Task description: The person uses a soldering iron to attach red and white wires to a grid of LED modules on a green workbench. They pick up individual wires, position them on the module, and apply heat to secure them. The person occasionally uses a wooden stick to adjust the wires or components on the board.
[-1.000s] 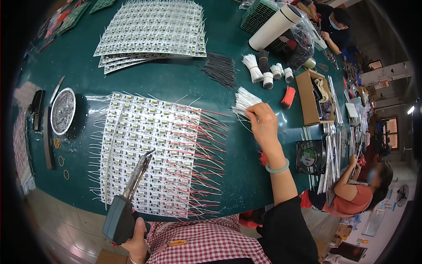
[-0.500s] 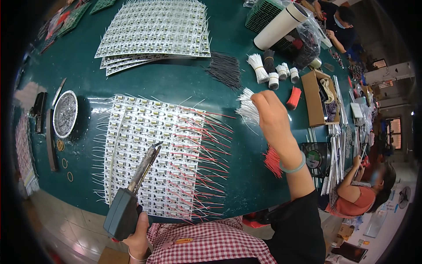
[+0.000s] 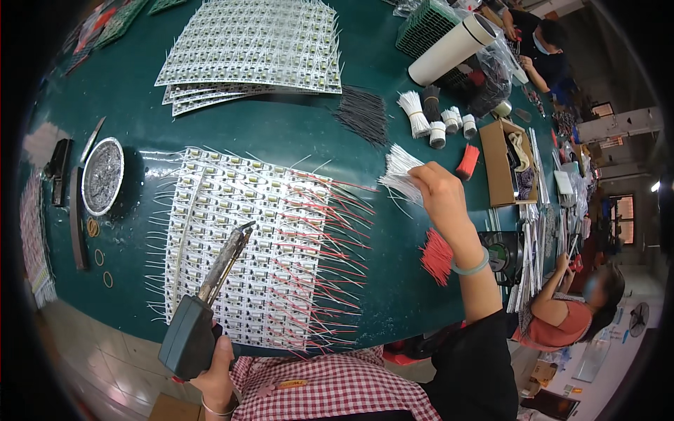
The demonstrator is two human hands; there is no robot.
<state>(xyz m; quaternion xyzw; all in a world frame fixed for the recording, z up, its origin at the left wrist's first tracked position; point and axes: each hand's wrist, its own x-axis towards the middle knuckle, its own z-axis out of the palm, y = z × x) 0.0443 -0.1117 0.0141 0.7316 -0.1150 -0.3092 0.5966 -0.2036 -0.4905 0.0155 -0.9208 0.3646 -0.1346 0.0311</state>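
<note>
My left hand (image 3: 216, 379) grips a dark soldering gun (image 3: 188, 335) at the lower left. Its metal tip points up and right over a panel of white circuit boards (image 3: 242, 252). Red and white wires stick out from the panel's right side, and white wires from its left. My right hand (image 3: 442, 196) is at the right edge of a loose pile of white wires (image 3: 401, 168), thumb and fingers pinched on wire ends. Just below that hand lies a bunch of red wires (image 3: 437, 257).
Stacked board panels (image 3: 246, 52) lie at the back, beside black wires (image 3: 361, 112). A foil-like bowl (image 3: 102, 177) stands left. Tied wire bundles (image 3: 414, 114), a white flask (image 3: 451, 50) and a cardboard box (image 3: 500, 165) stand right. Two other people (image 3: 562, 309) work farther right.
My right hand has come down onto the right edge of the white wire pile. The soldering gun has shifted slightly left and up, still above the panel.
</note>
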